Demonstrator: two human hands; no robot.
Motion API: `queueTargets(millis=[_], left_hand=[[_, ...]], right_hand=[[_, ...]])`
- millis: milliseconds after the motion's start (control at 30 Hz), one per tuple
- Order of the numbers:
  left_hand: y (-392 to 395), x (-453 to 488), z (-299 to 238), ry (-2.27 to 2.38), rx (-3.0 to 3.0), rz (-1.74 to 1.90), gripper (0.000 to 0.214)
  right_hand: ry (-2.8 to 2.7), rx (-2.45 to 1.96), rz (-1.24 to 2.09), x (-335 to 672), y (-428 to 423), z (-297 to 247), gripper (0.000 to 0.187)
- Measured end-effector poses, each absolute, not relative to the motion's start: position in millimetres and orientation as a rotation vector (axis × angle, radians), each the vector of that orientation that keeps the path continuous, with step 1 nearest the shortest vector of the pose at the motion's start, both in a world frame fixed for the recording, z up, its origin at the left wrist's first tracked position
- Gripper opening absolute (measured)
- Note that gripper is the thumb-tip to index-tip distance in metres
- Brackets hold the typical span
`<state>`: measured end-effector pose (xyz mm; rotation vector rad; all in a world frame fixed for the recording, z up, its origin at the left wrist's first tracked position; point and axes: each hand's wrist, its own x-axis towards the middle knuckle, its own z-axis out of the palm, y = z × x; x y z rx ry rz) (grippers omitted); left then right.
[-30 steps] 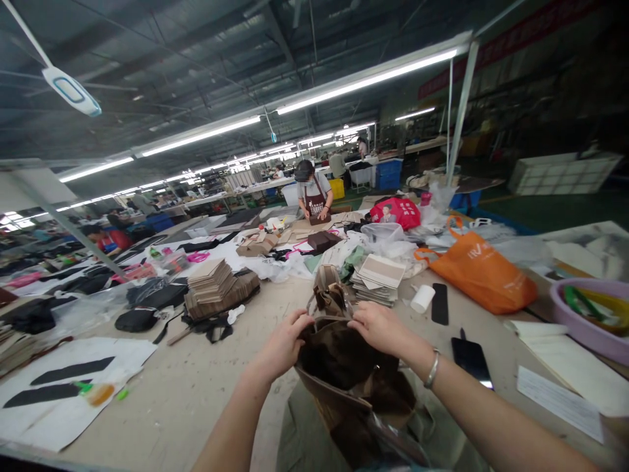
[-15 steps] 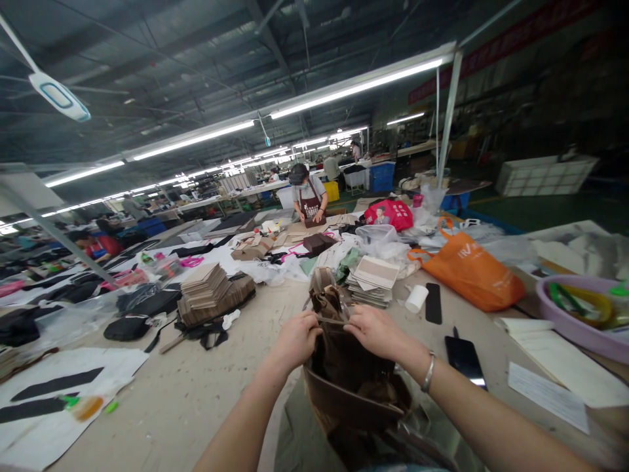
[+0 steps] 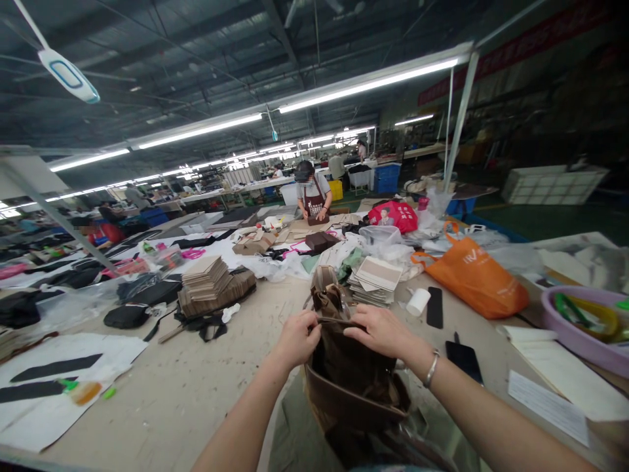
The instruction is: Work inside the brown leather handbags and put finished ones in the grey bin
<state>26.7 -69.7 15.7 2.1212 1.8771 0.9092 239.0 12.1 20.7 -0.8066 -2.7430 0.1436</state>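
A dark brown bag stands on the beige worktable right in front of me. My left hand pinches the top edge of the bag on the left. My right hand, with a silver bracelet on its wrist, grips the same top edge on the right. Both hands are closed on the bag's rim. Behind the rim a folded brown strap or handle piece sticks up.
A stack of tan cut pieces lies to the left, a pile of pale sheets and an orange bag to the right. A black phone, a white cup and a purple basin are near. A person in an apron works at the far end.
The bag's mouth, held wide a second ago, has been drawn narrower. My two hands have come closer together on its top edge.
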Motion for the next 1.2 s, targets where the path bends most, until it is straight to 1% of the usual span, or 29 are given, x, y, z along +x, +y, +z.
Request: queueTargets(millis=[233,467,667,833,933,967,1067,1100,1133,1200], left_hand=[[-68,26,13,1.973,2.071,0.902,0.017],[-71,26,13,1.974,2.063,0.921,0.017],[-70,27,11,2.008,2.026,0.946,0.016],[-70,29,12,1.973,1.976,0.996,0.017],[-80,30,16,1.930,1.855,1.075,0.009],[-86,32,16,1.937,1.795,1.110,0.020],[-105,40,12,1.995,1.628,1.164,0.067],[-111,44,9,1.991,1.585,1.153,0.077],[-116,47,6,1.961,1.547,1.132,0.082],[-122,49,1,1.850,1.483,1.089,0.083]], right_hand=[[-2.694,-0.906,0.078,218,6,27,0.038],[-2.738,-0.924,0.119,195,2,21,0.029],[-2.709,-0.954,0.152,191,6,17,0.031],[-2.700,-0.933,0.080,192,5,17,0.033],[-2.695,-0.919,0.067,191,5,18,0.030],[-2.698,-0.918,0.075,191,5,19,0.029],[-2.708,-0.928,0.113,189,5,20,0.029],[-2.709,-0.930,0.122,189,5,21,0.029],[-2.707,-0.931,0.127,188,6,21,0.029],[-2.705,-0.924,0.133,189,7,22,0.030]])
